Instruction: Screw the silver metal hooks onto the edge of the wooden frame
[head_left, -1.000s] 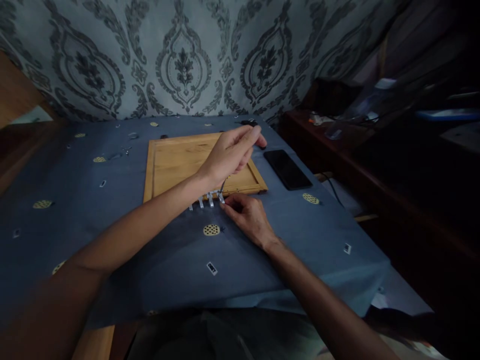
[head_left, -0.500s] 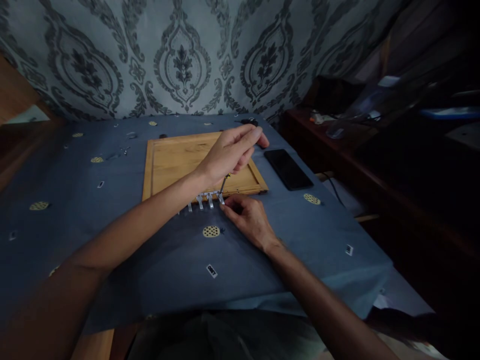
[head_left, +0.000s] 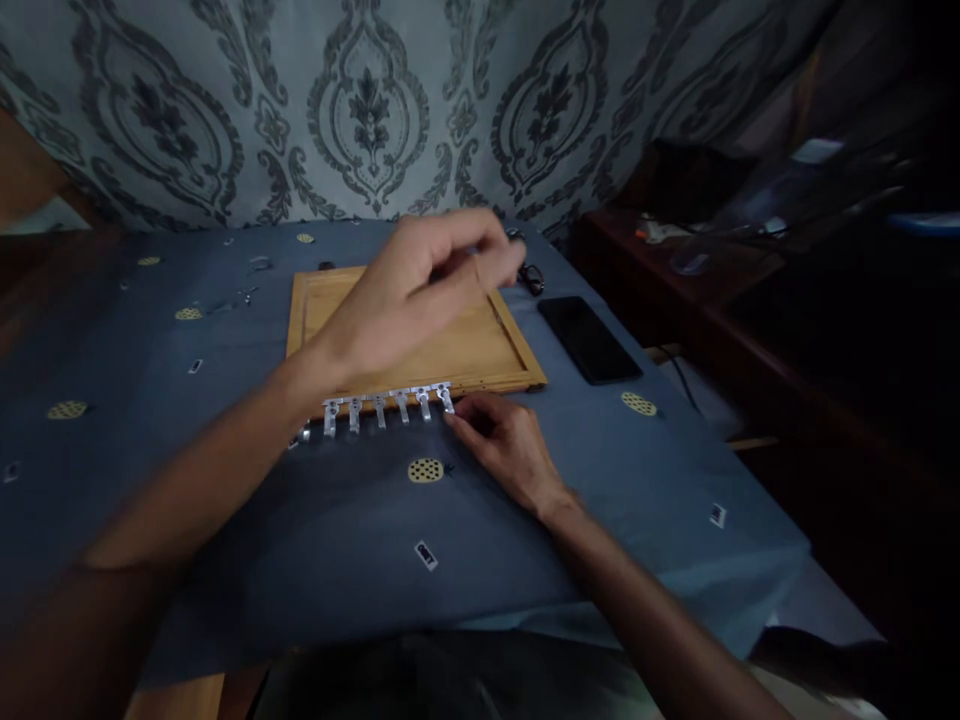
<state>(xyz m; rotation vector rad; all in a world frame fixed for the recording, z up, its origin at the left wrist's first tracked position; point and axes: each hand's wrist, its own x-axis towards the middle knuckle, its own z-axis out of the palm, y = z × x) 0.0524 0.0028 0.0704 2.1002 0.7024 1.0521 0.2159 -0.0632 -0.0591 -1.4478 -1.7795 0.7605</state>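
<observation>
A metal strip with several small hooks lies on the blue cloth along the near edge of a wooden tray. My right hand rests on the cloth, its fingertips pinching the strip's right end. My left hand hovers blurred above the tray, fingers stretched toward the right. The thin screwdriver it held earlier does not show, and the blur hides whether anything is in it. A small dark object lies just beyond its fingertips.
A black phone lies right of the tray. Small metal parts are scattered at the far left of the blue patterned cloth. A dark wooden bench with clutter stands to the right. Patterned wallpaper backs the table.
My left hand has lifted up and back from the strip's right end, uncovering most of the hooks. The screwdriver shaft is no longer visible. My right hand stays at the strip's end.
</observation>
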